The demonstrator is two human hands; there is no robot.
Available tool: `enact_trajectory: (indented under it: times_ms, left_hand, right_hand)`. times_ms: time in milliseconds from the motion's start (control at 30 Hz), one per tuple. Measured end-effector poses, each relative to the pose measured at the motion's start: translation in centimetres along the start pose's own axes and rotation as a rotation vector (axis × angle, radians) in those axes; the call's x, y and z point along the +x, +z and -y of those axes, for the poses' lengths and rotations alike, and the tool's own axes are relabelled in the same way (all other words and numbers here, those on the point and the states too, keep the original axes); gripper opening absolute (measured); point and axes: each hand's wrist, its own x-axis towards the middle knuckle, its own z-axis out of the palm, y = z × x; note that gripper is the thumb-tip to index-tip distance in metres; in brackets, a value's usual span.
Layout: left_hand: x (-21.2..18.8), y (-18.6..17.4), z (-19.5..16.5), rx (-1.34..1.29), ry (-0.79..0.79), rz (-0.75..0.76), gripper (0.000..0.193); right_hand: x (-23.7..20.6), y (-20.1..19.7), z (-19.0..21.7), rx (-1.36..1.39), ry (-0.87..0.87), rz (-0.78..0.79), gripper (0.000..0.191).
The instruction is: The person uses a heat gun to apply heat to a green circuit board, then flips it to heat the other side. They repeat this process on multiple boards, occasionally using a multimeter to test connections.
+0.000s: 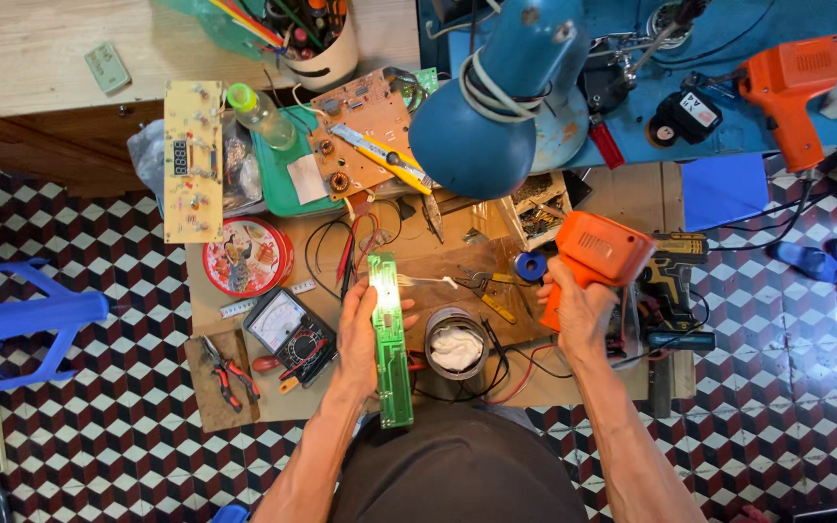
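Gripping fingers: left hand [360, 334] on green circuit board [390, 339], right hand [580, 312] on orange soldering gun [595, 254]; white-filled tin [456, 341] between.

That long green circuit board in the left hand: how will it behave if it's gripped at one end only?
The green circuit board is long and narrow, so it probably stays stiff but may flex slightly. The left hand holds it mid-length, which suggests it is light. Its thin edges and mounted parts look fragile; pinching hard seems risky.

A low wooden counter [622, 199] on checkered floor [99, 455] carries a multimeter [283, 329], a round red tin [247, 255], pliers [226, 371], a yellow circuit board [193, 160] and seemingly a rag-filled can [456, 343].
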Motion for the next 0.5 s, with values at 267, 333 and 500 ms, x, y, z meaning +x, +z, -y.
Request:
enact_trajectory:
  times_ms: [267, 333, 500]
  left_hand:
    - [-1.7, 3.6, -0.2, 0.063, -0.079, 0.102, 0.043]
    - [-1.7, 4.4, -0.4, 0.063, -0.091, 0.12, 0.044]
    - [-0.9, 4.9, -1.1, 0.066, -0.094, 0.149, 0.045]
  right_hand:
    - [6.7, 3.2, -3.5, -0.089, 0.153, -0.062, 0.03]
    - [7.0, 3.3, -3.5, -0.104, 0.167, -0.064, 0.031]
    - [6.5, 3.1, -2.7, -0.172, 0.118, -0.058, 0.031]
